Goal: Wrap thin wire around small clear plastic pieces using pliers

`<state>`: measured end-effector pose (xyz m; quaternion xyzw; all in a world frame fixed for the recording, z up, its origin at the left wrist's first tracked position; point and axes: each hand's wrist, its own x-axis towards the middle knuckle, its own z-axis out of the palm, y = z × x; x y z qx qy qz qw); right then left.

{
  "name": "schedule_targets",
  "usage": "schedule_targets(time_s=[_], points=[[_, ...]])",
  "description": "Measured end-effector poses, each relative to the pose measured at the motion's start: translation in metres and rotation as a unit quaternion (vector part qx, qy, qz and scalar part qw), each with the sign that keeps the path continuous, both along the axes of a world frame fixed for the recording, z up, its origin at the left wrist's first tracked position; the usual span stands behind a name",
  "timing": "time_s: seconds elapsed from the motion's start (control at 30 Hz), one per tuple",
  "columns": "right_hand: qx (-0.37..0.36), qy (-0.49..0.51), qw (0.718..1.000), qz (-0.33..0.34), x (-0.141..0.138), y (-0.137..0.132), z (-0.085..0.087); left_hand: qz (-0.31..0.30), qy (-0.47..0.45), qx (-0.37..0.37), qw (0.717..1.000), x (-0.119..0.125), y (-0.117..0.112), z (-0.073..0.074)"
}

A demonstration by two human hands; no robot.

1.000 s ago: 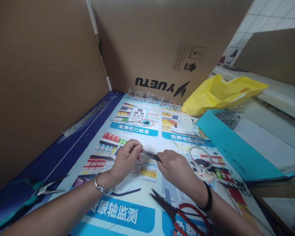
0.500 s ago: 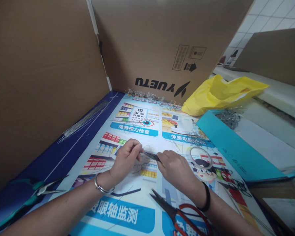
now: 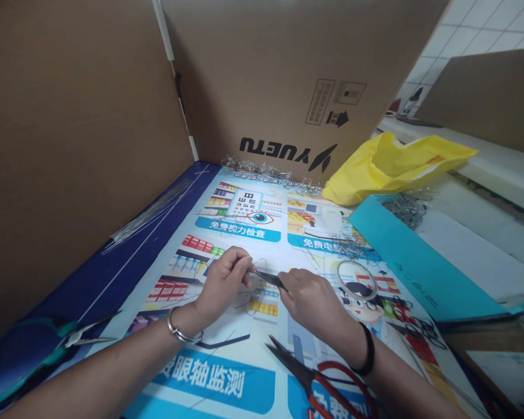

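Observation:
Over the middle of the printed sheet (image 3: 227,340), my left hand (image 3: 225,279) is closed in a pinch on a thin wire (image 3: 245,300), whose loops show faintly below the fingers. My right hand (image 3: 317,302) is wrapped round slim dark pliers (image 3: 269,279). Their tapered jaws point left and reach to my left fingertips; I cannot make out exactly what sits between them. Red-handled scissors (image 3: 308,375) lie with blades apart just below my right hand. A pale wire ring (image 3: 357,280) rests to its right.
Teal-handled pliers (image 3: 56,343) lie at lower left, near a bundle of straight wires (image 3: 151,216). Cardboard walls (image 3: 288,75) stand behind and left. A yellow bag (image 3: 375,171), a blue-edged box (image 3: 419,267) holding tangled wire (image 3: 406,210) and dark loops (image 3: 419,323) are on the right.

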<state>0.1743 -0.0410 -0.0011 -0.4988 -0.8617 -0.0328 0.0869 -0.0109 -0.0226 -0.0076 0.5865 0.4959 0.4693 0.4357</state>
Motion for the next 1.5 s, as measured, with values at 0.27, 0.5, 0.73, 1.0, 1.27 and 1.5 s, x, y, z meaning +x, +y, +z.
schedule_targets(time_s=[0.27, 0.5, 0.73, 1.0, 1.27, 1.5], points=[[-0.015, -0.009, 1.000, 0.003, 0.000, -0.001, 0.004, -0.005, 0.005, 0.003, 1.000, -0.001, 0.000, -0.002], [0.011, 0.008, 1.000, 0.007, 0.002, 0.002, -0.004, -0.003, -0.009, -0.003, 1.000, 0.000, 0.001, -0.001], [0.063, 0.033, 0.997, 0.025, 0.005, 0.005, -0.006, -0.025, -0.034, 0.019, 0.999, -0.001, 0.003, -0.006], [0.079, 0.034, 0.996, 0.022, 0.005, 0.003, -0.004, -0.054, -0.064, 0.012, 0.996, -0.002, 0.004, -0.009], [0.064, 0.035, 0.997, 0.019, 0.004, 0.002, -0.003, -0.052, -0.064, 0.013, 0.996, -0.004, 0.005, -0.010], [0.059, 0.040, 0.997, 0.015, 0.004, 0.003, -0.006, -0.053, -0.059, -0.002, 0.997, -0.004, 0.005, -0.008]])
